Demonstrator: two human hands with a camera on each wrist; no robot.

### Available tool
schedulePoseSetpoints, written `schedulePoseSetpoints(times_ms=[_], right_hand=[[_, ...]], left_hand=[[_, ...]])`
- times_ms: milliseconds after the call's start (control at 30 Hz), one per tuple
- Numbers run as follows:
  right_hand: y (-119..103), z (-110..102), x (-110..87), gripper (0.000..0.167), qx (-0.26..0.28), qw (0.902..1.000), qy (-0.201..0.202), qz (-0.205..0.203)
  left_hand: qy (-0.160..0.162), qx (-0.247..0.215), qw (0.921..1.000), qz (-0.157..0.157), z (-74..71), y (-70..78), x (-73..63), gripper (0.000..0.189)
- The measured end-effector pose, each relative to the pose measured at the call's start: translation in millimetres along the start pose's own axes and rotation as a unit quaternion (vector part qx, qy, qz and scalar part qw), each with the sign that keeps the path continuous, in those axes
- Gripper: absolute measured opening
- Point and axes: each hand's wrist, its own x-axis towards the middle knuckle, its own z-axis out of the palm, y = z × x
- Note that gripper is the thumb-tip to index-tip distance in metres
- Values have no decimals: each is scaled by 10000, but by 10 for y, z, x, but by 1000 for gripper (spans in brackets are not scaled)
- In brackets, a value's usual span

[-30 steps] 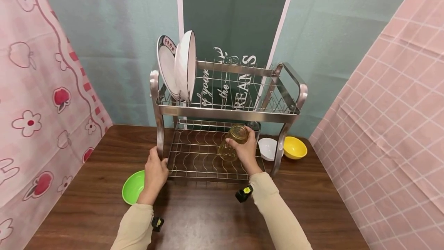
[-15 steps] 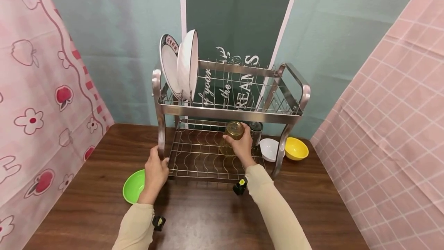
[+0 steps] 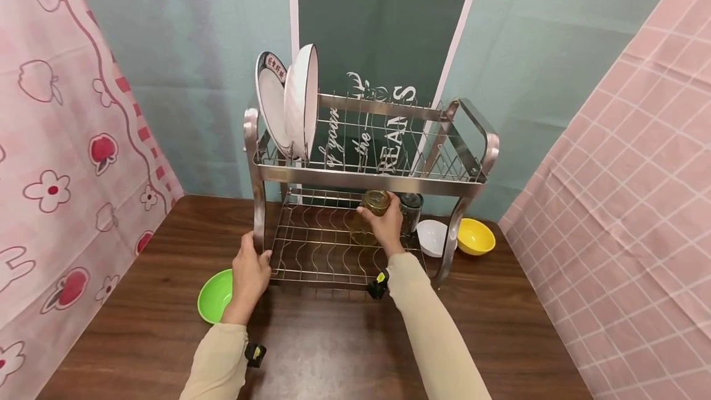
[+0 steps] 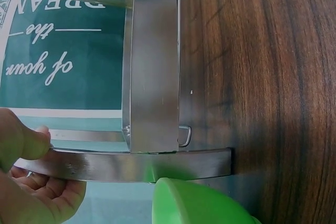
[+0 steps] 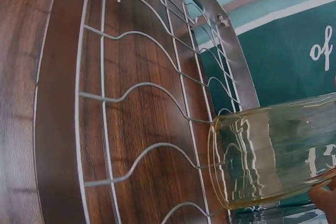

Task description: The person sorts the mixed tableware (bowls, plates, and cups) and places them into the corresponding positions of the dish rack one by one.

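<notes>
My right hand (image 3: 389,221) grips an upside-down amber drinking glass (image 3: 376,202) over the lower tier of a two-tier metal dish rack (image 3: 366,180). In the right wrist view the glass (image 5: 278,150) has its rim close against the wavy wires towards the back of that tier. A second glass (image 3: 411,212), clear and greyish, stands just right of it on the same tier. My left hand (image 3: 250,273) holds the rack's front left leg; in the left wrist view, thumb and fingers close around this metal upright (image 4: 105,165).
A white plate with a dark patterned rim (image 3: 271,104) and a large white bowl (image 3: 302,104) stand on edge in the upper tier's left end. A green bowl (image 3: 213,298) sits left of the rack; white (image 3: 430,238) and yellow bowls (image 3: 476,237) sit to its right.
My right hand has carried the amber glass slightly back, deeper into the lower tier beside the clear glass. The left hand keeps its hold on the rack leg.
</notes>
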Motion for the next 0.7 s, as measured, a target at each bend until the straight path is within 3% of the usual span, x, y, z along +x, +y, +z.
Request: schedulePoseSetpoints(times_ms=[367,533,700], right_hand=[[-24,59,-65,79,-384,9988,-12,316],[-98,67,-71,82,-495,9966,25,662],[-122,98,-117,75,-253,9930,124,1144]], left_hand=[[10,-23,10000,38,22,4,-17,44],[-21,-3,10000,-17,0,-2,-1,45],[-54,28,10000,-64,-13,-22,1,46]])
